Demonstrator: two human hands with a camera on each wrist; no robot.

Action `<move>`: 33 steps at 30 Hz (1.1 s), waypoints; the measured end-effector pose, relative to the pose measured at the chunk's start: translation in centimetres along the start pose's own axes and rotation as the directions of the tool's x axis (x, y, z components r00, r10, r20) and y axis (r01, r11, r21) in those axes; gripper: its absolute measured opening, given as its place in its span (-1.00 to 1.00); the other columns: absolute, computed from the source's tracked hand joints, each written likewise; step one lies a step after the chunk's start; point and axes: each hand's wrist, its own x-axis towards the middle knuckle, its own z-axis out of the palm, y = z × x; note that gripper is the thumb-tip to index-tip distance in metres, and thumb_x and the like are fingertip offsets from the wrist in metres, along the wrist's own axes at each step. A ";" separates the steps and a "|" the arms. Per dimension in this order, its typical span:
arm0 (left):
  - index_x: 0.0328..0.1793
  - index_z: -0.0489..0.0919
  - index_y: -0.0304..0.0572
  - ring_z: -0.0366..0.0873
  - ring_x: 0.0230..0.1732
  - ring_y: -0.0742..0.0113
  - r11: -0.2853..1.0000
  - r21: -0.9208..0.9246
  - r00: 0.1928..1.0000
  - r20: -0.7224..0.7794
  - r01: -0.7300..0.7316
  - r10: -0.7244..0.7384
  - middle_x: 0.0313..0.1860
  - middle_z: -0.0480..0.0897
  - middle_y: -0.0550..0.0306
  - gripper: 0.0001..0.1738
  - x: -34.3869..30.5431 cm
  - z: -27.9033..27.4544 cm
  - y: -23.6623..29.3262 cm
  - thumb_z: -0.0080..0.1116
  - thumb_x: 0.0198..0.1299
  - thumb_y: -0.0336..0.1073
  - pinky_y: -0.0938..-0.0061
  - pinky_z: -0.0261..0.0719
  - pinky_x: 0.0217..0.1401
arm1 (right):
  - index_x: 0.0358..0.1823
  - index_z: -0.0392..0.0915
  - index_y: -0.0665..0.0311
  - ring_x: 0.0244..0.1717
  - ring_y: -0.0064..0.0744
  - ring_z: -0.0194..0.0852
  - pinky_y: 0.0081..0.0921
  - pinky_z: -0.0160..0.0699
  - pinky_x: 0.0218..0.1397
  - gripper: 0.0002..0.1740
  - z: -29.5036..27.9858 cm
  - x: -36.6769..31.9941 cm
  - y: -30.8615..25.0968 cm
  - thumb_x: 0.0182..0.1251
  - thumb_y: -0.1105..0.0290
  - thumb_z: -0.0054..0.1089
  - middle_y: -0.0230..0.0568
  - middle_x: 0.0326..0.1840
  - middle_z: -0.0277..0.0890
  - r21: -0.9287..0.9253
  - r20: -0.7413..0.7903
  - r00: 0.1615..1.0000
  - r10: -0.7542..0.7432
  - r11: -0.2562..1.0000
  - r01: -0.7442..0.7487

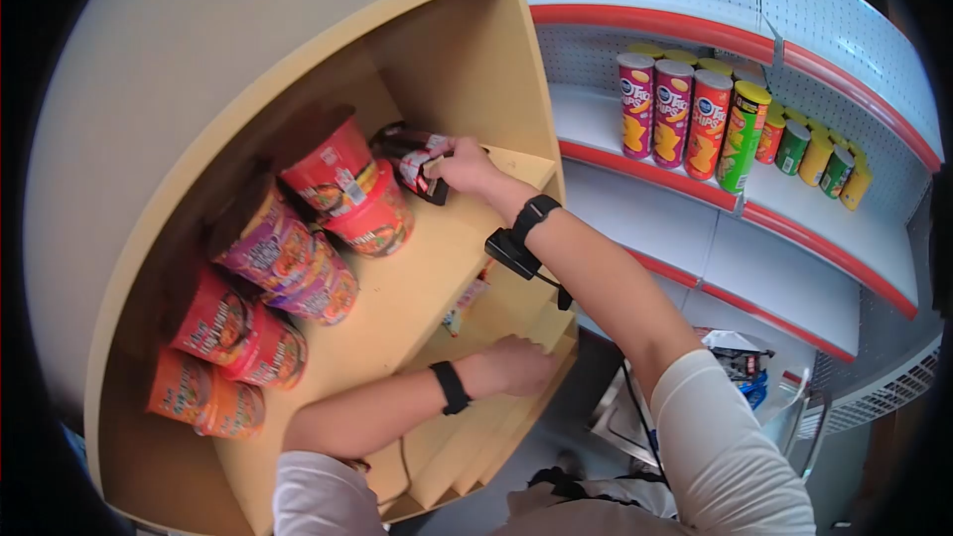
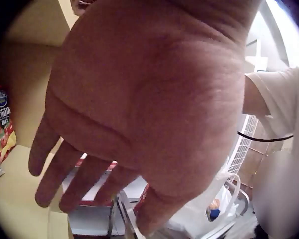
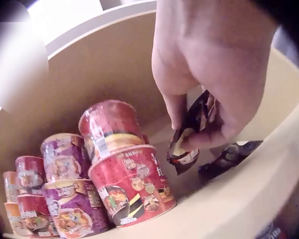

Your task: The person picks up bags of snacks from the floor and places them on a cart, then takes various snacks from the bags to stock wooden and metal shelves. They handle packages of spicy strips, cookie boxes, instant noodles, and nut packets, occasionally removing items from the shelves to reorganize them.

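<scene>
My right hand point(image 1: 467, 165) pinches a dark, black-and-red snack packet point(image 3: 188, 155) between thumb and fingers, over the wooden shelf's far right end. A second dark packet point(image 3: 230, 158) lies on the shelf just beyond it in the right wrist view. Stacked instant noodle cups stand left of the hand, the nearest a red cup point(image 3: 132, 185) with another red cup point(image 3: 109, 122) on top. Lower down, beside the shelf's front edge, my left hand point(image 1: 518, 365) holds nothing. Its palm and extended fingers point(image 2: 79, 184) fill much of the left wrist view.
Purple noodle cups point(image 1: 318, 283), further red ones point(image 1: 268, 347) and orange ones point(image 1: 233, 409) line the wooden shelf point(image 1: 387, 313). On the right, a white metal rack point(image 1: 645, 208) holds tall chip canisters point(image 1: 672, 114). A metal cart point(image 1: 615, 407) with bagged goods stands below it.
</scene>
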 end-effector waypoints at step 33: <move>0.12 0.46 -0.25 0.57 -0.02 -0.04 0.998 0.027 0.995 0.074 0.060 -0.061 -0.13 0.60 -0.10 -0.55 0.0 -2.2 -0.4 0.14 0.18 -0.14 0.13 0.52 0.03 | 0.34 0.38 -0.04 0.42 -0.01 0.01 0.08 -0.05 0.33 -0.46 -1.0 3.9 1.0 0.33 0.10 0.05 -0.07 0.30 0.37 -0.795 0.137 0.990 -0.039 0.592 0.133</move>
